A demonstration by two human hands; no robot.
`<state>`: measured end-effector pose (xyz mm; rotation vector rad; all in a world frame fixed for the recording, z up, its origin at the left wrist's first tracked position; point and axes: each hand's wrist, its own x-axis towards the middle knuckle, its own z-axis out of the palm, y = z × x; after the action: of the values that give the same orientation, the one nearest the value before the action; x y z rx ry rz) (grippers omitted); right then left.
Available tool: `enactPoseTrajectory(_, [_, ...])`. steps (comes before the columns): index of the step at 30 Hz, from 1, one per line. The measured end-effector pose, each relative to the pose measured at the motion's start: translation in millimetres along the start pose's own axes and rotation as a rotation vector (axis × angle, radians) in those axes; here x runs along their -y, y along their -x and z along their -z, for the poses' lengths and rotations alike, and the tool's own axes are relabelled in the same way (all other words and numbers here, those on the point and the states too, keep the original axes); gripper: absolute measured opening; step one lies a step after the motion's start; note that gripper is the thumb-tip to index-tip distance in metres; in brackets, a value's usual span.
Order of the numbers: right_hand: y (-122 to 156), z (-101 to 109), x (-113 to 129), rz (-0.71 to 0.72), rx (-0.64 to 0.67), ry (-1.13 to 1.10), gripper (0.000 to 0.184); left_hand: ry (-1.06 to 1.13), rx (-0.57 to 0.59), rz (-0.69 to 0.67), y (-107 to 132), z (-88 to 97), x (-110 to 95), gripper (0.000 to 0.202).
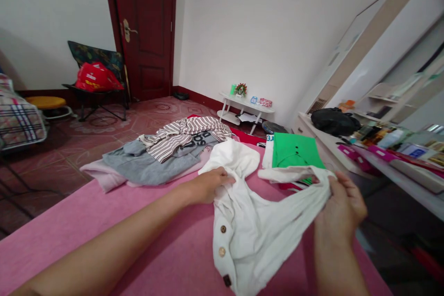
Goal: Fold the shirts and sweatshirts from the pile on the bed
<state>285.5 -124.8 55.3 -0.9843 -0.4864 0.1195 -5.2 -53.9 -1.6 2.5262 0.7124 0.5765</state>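
Observation:
A white buttoned garment (256, 222) stretches between my two hands over the pink-covered table (166, 236). My left hand (212, 186) pinches it near the middle, beside a bunched white part that lies toward the back. On the right, my right hand (347, 199) grips another edge and holds it raised. Several buttons run down the garment's left front edge. Just behind my right hand's side lies a folded green garment (296, 150) on other folded clothes. Beyond my left hand, a grey garment (152, 164) and a striped garment (166, 145) lie in a loose heap.
A dressing table (367, 157) with a black bag (335, 121) and bottles stands at right. By the wall is a low white table (248, 104) with a small plant. A folding chair (100, 53) holding a red bag (97, 76) stands near the door (149, 32).

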Motion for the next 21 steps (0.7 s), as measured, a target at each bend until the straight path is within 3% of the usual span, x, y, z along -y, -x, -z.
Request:
enactPoseTrajectory(3, [-8, 7, 35, 0.228, -0.049, -0.045, 0.025, -0.012, 0.129, -0.063, 4, -2.1, 1, 0.076])
enactPoseTrajectory(5, [-11, 13, 47, 0.318, 0.022, 0.096, 0.026, -0.015, 0.173, -0.056, 6, -3.7, 0, 0.080])
enactPoseTrajectory(10, [-4, 17, 46, 0.391, 0.684, 0.962, 0.031, -0.072, -0.004, -0.080, 2, -12.8, 7, 0.069])
enactPoseTrajectory(13, [34, 6, 36, 0.412, 1.020, 1.086, 0.021, -0.070, -0.100, -0.090, -4, -15.8, 19, 0.063])
enactPoseTrajectory(16, [92, -6, 25, 0.275, 1.410, 1.174, 0.021, -0.039, -0.157, -0.100, -7, -14.9, 31, 0.056])
enactPoseTrajectory(18, [124, -10, 18, 0.287, 1.553, 1.285, 0.019, 0.000, -0.168, -0.113, -8, -12.1, 35, 0.047])
enactPoseTrajectory(21, [135, -13, 12, 0.384, 1.562, 1.317, 0.006, 0.053, -0.186, -0.083, -6, -4.9, 33, 0.028])
